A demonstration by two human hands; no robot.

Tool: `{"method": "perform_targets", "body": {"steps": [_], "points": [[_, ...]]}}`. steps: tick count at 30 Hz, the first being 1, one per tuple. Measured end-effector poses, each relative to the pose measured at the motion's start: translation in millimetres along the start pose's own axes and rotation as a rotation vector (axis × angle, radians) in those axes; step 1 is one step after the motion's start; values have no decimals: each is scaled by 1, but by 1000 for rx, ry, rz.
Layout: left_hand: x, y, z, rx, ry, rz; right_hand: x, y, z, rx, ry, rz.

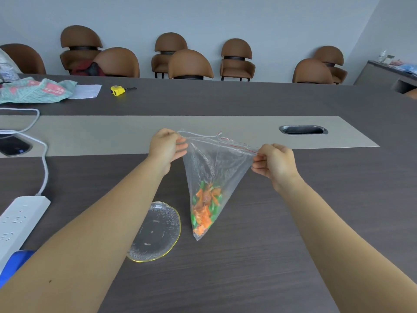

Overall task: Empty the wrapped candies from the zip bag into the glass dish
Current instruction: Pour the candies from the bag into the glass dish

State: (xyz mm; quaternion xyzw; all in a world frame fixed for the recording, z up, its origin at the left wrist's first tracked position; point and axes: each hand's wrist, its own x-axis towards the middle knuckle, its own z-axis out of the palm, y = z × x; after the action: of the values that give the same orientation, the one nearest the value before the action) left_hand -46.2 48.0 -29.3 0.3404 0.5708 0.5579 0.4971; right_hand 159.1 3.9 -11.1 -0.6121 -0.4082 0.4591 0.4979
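A clear zip bag [216, 163] hangs in the air above the dark table, its mouth upward. My left hand [165, 147] pinches the bag's top left corner and my right hand [274, 162] pinches the top right end of the red zip strip. Orange and green wrapped candies [205, 208] are bunched in the bag's lowest corner. A round clear glass dish [158, 231] with a yellowish rim lies flat on the table just left of the bag's lower tip. My left forearm covers part of the dish's left side.
A white power strip [20, 222] with its cable lies at the left edge, near a blue object [15, 263]. A yellow tape measure [117, 90], a patterned cloth [36, 90] and a metal cable slot [303, 130] sit farther back. Brown chairs line the far side.
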Motion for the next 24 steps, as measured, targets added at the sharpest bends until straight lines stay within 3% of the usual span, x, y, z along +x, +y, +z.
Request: {"method": "perform_targets", "body": {"steps": [4, 8, 12, 16, 19, 24], "points": [[6, -4, 3, 19, 72, 25, -1, 1, 5, -54, -80, 5], [4, -7, -2, 68, 9, -9, 3, 2, 5, -176, -159, 5], [-12, -14, -7, 52, -166, -23, 4, 0, 6, -19, -249, 41], [-31, -46, -6, 290, -344, -6, 3, 1, 15, 112, -270, 37], [-33, -60, 1, 482, -351, -3, 3, 1, 19, 159, -294, 28], [-27, -72, 15, 566, -381, 36, 3, 3, 15, 285, -316, 47]]}}
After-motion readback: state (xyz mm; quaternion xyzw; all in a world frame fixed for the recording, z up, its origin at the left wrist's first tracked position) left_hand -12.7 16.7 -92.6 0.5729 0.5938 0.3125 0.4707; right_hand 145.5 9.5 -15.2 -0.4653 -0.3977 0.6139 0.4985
